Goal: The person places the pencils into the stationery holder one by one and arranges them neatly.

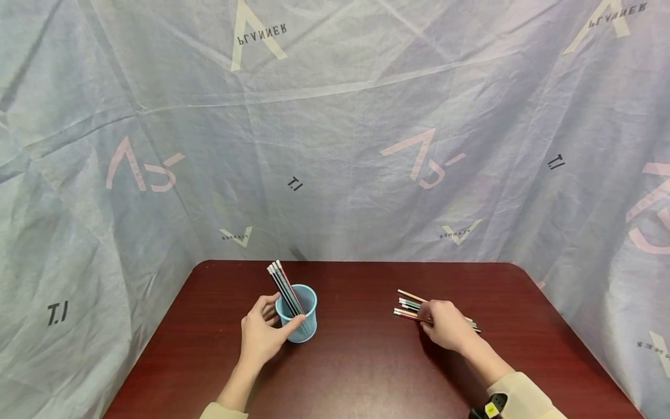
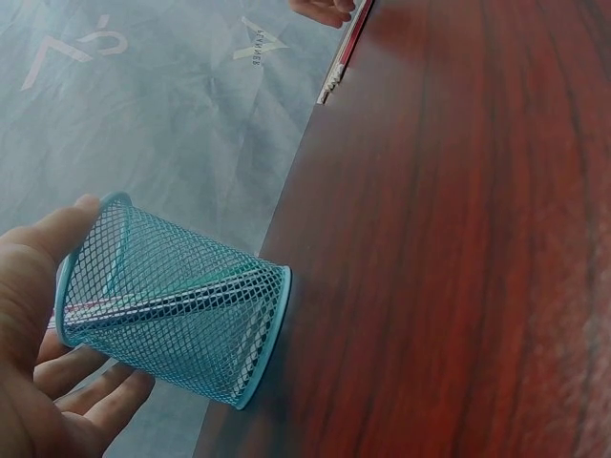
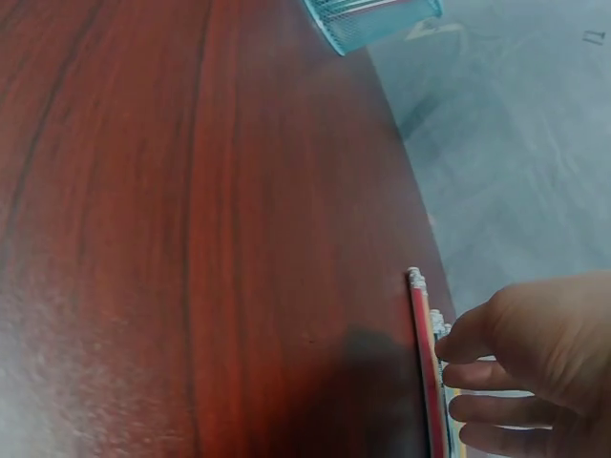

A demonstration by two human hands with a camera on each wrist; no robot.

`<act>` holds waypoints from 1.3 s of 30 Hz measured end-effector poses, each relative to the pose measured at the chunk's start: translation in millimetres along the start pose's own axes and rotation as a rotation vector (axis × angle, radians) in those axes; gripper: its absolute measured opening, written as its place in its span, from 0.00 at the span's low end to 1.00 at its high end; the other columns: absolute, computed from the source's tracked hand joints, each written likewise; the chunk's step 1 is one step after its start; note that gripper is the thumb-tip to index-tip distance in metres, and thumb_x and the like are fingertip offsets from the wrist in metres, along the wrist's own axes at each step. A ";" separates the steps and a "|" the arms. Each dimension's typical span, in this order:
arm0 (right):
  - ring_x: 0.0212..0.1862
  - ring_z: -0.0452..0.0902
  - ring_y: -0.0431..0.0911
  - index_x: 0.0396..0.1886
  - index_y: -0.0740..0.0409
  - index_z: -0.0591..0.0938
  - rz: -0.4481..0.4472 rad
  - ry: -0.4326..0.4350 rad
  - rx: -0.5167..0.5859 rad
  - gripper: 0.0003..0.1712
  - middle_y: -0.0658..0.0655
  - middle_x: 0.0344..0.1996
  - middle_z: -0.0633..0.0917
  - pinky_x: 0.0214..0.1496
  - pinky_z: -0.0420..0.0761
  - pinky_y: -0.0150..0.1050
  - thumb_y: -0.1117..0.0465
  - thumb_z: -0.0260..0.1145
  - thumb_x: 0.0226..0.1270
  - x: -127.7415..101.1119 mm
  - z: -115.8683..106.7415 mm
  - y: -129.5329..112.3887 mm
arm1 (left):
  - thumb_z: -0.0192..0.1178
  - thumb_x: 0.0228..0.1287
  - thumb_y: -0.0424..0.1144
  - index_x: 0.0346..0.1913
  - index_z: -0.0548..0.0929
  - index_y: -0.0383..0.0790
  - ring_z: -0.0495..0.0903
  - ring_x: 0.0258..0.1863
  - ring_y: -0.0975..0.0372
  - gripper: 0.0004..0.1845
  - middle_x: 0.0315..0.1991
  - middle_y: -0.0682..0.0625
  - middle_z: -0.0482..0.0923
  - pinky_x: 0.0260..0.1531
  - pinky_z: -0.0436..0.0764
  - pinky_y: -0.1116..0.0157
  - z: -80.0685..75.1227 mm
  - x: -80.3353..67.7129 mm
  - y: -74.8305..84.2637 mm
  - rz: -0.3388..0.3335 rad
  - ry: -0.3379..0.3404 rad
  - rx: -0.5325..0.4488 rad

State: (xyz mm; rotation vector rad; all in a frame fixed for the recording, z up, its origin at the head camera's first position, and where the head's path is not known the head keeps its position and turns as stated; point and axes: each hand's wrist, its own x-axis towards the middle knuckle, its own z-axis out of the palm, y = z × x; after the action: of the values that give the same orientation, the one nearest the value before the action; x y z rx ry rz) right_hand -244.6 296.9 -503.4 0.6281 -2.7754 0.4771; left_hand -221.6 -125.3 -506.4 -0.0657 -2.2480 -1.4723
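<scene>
Lower left: your left hand (image 1: 263, 333) holds the cup (image 1: 309, 329); right hand (image 1: 446, 326) at pencils (image 3: 426, 353), grip unclear; cloth (image 1: 324, 134) reads "PLANNER", flipped.

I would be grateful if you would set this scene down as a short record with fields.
Left hand: the left hand holds the cup near its rim
Right hand: the right hand is over the loose pencils; its grip is unclear
Container: a blue mesh cup, open at the top
In the cup: a bundle of pencils, pale ends up, leaning left in the head view
Loose items: loose pencils lying together on the table
Surface: a dark reddish-brown table
Background: a printed grey cloth
</scene>
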 end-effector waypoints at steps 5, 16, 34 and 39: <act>0.32 0.81 0.40 0.32 0.54 0.86 0.016 -0.006 -0.017 0.10 0.47 0.27 0.85 0.34 0.84 0.37 0.70 0.79 0.56 -2.9 5.1 -1.2 | 0.88 0.46 0.44 0.58 0.83 0.34 0.92 0.51 0.45 0.37 0.52 0.37 0.91 0.51 0.91 0.49 -0.7 -0.5 0.6 0.005 0.001 0.002; 0.29 0.75 0.37 0.32 0.55 0.86 0.035 -0.005 -0.029 0.12 0.47 0.27 0.80 0.30 0.80 0.34 0.72 0.80 0.54 -2.5 12.5 0.1 | 0.88 0.46 0.44 0.58 0.83 0.34 0.92 0.52 0.46 0.37 0.53 0.37 0.90 0.50 0.92 0.50 -0.6 -1.0 -1.4 -0.003 -0.006 0.003; 0.29 0.76 0.37 0.30 0.56 0.84 -0.016 0.002 -0.021 0.11 0.48 0.26 0.80 0.30 0.81 0.33 0.74 0.77 0.57 -0.7 12.4 6.0 | 0.88 0.46 0.44 0.58 0.84 0.35 0.92 0.51 0.47 0.37 0.53 0.39 0.91 0.50 0.92 0.50 -0.9 0.5 -1.7 0.024 0.004 0.007; 0.30 0.78 0.40 0.30 0.55 0.84 -0.031 0.056 -0.046 0.12 0.48 0.26 0.80 0.30 0.83 0.35 0.74 0.77 0.57 4.8 6.4 -1.1 | 0.88 0.45 0.43 0.59 0.84 0.35 0.92 0.52 0.48 0.37 0.53 0.39 0.90 0.51 0.92 0.51 -1.0 0.0 -1.7 0.005 -0.003 0.002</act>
State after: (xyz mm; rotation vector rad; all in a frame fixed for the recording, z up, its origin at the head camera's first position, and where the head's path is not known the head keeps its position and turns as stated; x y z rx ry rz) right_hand -249.4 291.9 -507.4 0.6366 -2.7113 0.4170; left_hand -221.7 -126.9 -507.6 -0.0733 -2.2504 -1.4681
